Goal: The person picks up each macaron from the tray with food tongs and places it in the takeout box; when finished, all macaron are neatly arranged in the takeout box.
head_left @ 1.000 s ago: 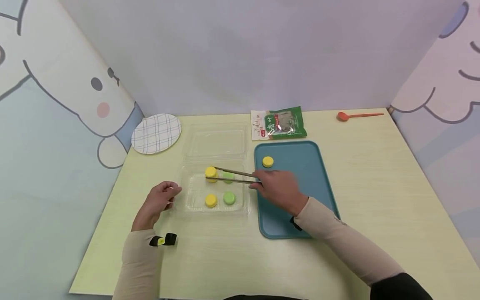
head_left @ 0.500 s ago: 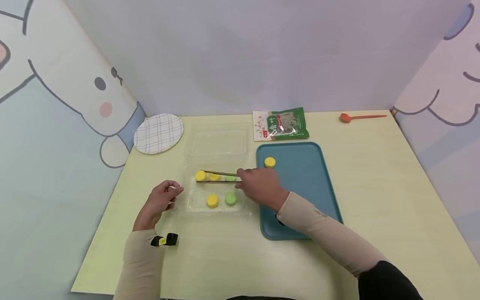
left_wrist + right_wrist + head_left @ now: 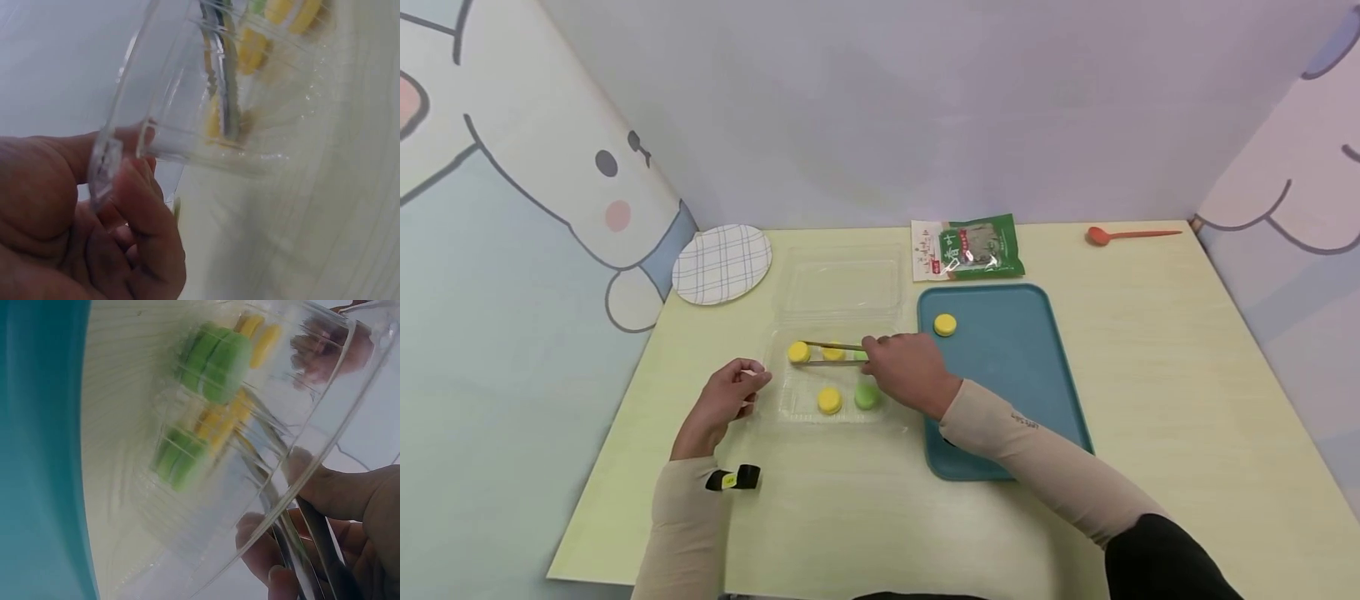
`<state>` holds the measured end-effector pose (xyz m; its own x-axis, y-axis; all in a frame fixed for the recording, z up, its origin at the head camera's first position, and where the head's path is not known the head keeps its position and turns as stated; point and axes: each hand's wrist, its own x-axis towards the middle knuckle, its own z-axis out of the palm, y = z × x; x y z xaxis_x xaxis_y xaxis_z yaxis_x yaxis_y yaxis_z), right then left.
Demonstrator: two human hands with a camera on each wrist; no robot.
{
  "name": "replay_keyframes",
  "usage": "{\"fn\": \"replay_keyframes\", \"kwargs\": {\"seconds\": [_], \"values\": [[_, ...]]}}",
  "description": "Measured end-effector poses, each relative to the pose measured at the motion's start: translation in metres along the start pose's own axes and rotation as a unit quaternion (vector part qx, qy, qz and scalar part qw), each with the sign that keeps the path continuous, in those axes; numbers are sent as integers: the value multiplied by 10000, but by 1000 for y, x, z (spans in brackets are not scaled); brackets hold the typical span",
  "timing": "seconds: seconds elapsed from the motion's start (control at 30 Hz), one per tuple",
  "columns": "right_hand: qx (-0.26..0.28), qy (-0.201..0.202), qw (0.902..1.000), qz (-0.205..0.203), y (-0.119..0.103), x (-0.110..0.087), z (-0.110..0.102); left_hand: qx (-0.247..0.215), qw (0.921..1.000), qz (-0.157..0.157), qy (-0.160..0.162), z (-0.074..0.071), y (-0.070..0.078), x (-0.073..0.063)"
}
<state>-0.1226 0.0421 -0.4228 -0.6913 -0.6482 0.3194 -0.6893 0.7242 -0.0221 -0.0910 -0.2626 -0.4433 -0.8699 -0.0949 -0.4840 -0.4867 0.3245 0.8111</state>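
Note:
My left hand pinches the left rim of a clear plastic container, thumb on one side and fingers on the other in the left wrist view. My right hand holds metal tongs reaching left over the container. Between the tong tips is a yellow macaron at the container's left side; whether they still squeeze it I cannot tell. Beside it, under the tongs, lie another yellow macaron and a partly hidden green macaron. Nearer me sit a yellow macaron and a green macaron.
The container's clear lid lies folded back behind it. Right of it is a blue tray bearing one yellow macaron. Along the back are a checked round plate, a green-and-white packet and a red spoon.
My right hand has moved left with the tongs, carrying the yellow macaron from above another one to the container's left side. My left hand has stayed on the rim.

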Motion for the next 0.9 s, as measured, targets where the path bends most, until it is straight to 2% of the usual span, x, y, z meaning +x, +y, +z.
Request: {"fn": "replay_keyframes", "kwargs": {"seconds": [0.43,0.9], "values": [[145,-95,9998,33,3,-6,-1,1,10000,-7,-23,0,1,0],[479,405,9980,-100,10,-15,-3,-15,10000,-47,-5,0,-1,1]]}}
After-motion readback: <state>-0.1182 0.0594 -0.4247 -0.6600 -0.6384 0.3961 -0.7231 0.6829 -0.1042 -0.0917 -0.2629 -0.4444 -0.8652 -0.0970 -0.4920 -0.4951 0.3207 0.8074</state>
